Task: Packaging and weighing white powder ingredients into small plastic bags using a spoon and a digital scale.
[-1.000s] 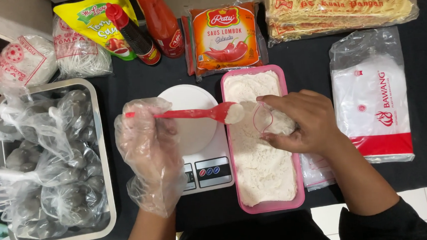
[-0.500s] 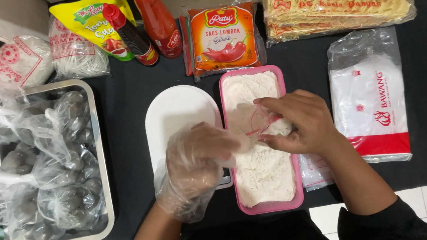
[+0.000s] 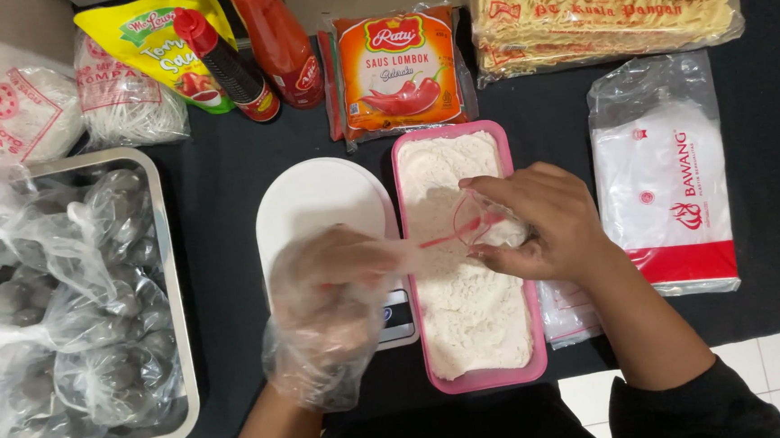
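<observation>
From the head camera I saw my left hand [image 3: 331, 295], covered in a loose clear plastic glove, clenched around the handle of a red spoon [image 3: 450, 233]. The hand sat over the front part of the white kitchen scale [image 3: 317, 205], hiding most of its display. The spoon reached to the right across the rim of the pink tub [image 3: 405, 245], and its bowl end went into the mouth of a small clear bag [image 3: 485, 218].

My right hand [image 3: 544, 223] was bare and grasped that small bag, thumb and fingers pinching its opening apart just above the white flour [image 3: 467, 304] that filled the tub. The bag already looked partly filled with flour, though I could not tell how much.

Left of the scale stood a metal tray [image 3: 173, 286] packed with knotted plastic bags of dark meatballs [image 3: 100, 354]. Along the back of the black table I saw a yellow sauce pouch [image 3: 140, 36], two red-capped sauce bottles [image 3: 258, 51], an orange packet of chilli sauce [image 3: 399, 65] and a wide pack of yellow noodles [image 3: 603, 7]. To the right of the tub lay a white and red stack of plastic bags [image 3: 668, 193], well apart from my right hand. A few more small clear bags [image 3: 572, 312] lay under my right wrist.
</observation>
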